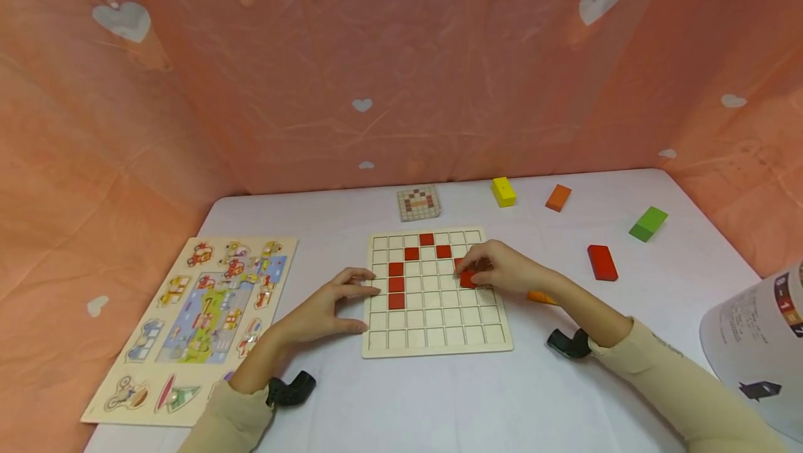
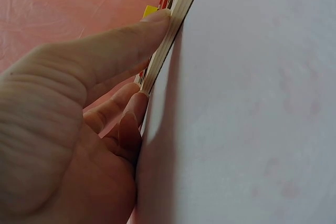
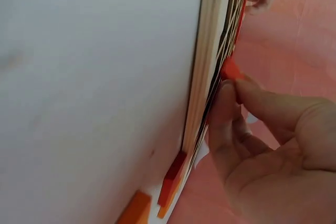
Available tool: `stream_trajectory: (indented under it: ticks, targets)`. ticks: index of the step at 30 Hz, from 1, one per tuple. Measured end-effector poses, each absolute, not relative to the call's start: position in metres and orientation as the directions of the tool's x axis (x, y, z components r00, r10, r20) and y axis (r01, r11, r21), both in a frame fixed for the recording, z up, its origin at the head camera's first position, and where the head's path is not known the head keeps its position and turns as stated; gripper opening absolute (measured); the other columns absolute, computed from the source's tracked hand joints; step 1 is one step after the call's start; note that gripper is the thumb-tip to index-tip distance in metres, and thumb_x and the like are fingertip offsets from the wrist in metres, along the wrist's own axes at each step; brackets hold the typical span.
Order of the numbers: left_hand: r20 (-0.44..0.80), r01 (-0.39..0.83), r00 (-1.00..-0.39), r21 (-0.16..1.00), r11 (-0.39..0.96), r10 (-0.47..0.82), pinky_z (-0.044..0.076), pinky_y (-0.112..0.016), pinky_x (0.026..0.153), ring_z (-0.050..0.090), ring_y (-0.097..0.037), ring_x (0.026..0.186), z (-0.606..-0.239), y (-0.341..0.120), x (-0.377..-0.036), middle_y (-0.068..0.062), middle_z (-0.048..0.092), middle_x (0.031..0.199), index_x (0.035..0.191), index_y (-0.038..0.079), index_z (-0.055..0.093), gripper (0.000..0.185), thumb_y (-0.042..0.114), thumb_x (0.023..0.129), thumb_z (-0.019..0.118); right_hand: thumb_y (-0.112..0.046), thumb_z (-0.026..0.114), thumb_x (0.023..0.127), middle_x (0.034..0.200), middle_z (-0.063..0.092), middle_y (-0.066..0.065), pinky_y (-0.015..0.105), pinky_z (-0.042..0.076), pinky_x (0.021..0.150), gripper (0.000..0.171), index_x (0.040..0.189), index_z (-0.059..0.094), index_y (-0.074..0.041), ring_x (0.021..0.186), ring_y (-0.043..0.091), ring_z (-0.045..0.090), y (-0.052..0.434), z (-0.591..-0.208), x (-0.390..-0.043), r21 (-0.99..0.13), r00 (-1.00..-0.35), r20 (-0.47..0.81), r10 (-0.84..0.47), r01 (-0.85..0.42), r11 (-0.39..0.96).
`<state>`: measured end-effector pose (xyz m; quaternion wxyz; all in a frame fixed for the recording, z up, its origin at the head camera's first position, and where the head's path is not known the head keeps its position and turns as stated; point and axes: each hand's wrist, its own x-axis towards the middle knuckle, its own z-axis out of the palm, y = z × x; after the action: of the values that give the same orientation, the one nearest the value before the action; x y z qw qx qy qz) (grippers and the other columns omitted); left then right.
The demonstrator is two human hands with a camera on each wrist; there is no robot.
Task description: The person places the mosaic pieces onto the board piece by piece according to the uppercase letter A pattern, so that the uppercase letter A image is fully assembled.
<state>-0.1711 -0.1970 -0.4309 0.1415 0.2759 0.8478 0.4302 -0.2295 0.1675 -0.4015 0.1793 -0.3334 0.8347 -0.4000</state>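
A wooden grid board (image 1: 433,341) lies on the white table, with several red square tiles (image 1: 396,284) set in its cells. My left hand (image 1: 367,308) rests against the board's left edge with thumb and fingers spread; in the left wrist view the left hand (image 2: 152,59) presses its thumb on the board's rim (image 2: 176,17). My right hand (image 1: 472,270) pinches a red tile (image 1: 467,280) over the right side of the grid. The right wrist view shows the right hand (image 3: 231,90) holding that red tile (image 3: 231,70) against the board (image 3: 207,51).
A picture puzzle board (image 1: 201,313) lies at the left. A small pattern card (image 1: 418,203) sits behind the grid. Yellow (image 1: 503,191), orange (image 1: 557,197), green (image 1: 648,223) and red (image 1: 602,262) blocks lie at the back right. A white sheet (image 1: 759,341) overhangs the right edge. Pink cloth walls surround the table.
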Motion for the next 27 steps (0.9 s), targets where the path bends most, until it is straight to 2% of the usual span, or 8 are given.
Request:
stream_trajectory:
  ticks: [5,11,16,20,24,27]
  targets:
    - [-0.004,0.348,-0.803,0.809,0.473,0.596,0.028,-0.053,0.112,0.037,-0.029,0.137,-0.431,-0.197,-0.171,-0.005,0.040,0.149,0.131,0.008,0.066,0.055,0.017,0.080,0.084,0.007,0.067,0.089,0.099,0.064,0.004,0.029,0.048,0.077,0.024,0.111,0.072,-0.002,0.088,0.020,0.053,0.160,-0.401,-0.227,-0.745,-0.732,-0.019,-0.682,-0.444,0.498]
    - [-0.007,0.342,-0.803,0.814,0.469,0.596,0.029,-0.050,0.112,0.037,-0.028,0.137,-0.431,-0.197,-0.171,-0.005,0.039,0.149,0.131,0.008,0.065,0.055,0.017,0.080,0.084,0.002,0.068,0.090,0.108,0.068,0.004,0.028,0.046,0.074,0.022,0.112,0.072,-0.002,0.087,0.020,0.053,0.164,-0.395,-0.221,-0.728,-0.739,0.034,-0.673,-0.480,0.490]
    - [-0.009,0.337,-0.803,0.818,0.466,0.595,0.030,-0.046,0.113,0.037,-0.028,0.137,-0.430,-0.197,-0.171,-0.005,0.039,0.149,0.131,0.008,0.065,0.055,0.017,0.081,0.084,0.001,0.064,0.092,0.106,0.072,0.003,0.028,0.045,0.071,0.020,0.110,0.073,-0.004,0.086,0.019,0.052,0.169,-0.393,-0.218,-0.738,-0.753,0.017,-0.657,-0.453,0.500]
    - [-0.012,0.331,-0.804,0.821,0.464,0.595,0.030,-0.042,0.113,0.036,-0.028,0.138,-0.430,-0.197,-0.170,-0.005,0.039,0.149,0.132,0.008,0.065,0.055,0.017,0.081,0.084,0.000,0.064,0.092,0.105,0.073,0.003,0.028,0.049,0.075,0.019,0.108,0.075,-0.004,0.090,0.019,0.056,0.174,-0.394,-0.218,-0.742,-0.753,0.013,-0.658,-0.448,0.498]
    - [-0.009,0.334,-0.803,0.822,0.462,0.596,0.030,-0.036,0.113,0.036,-0.028,0.138,-0.430,-0.197,-0.170,-0.005,0.039,0.149,0.131,0.008,0.065,0.054,0.018,0.081,0.084,-0.001,0.065,0.093,0.102,0.073,0.003,0.031,0.049,0.077,0.016,0.106,0.074,-0.004,0.092,0.020,0.059,0.180,-0.393,-0.219,-0.744,-0.796,0.030,-0.604,-0.422,0.518]
    - [-0.003,0.340,-0.800,0.822,0.456,0.601,0.030,-0.030,0.112,0.036,-0.028,0.138,-0.431,-0.197,-0.171,-0.005,0.039,0.149,0.131,0.008,0.065,0.054,0.018,0.081,0.084,0.002,0.064,0.092,0.094,0.071,0.002,0.030,0.045,0.074,0.013,0.100,0.073,-0.003,0.088,0.021,0.058,0.188,-0.392,-0.220,-0.731,-0.840,0.057,-0.540,-0.403,0.551]
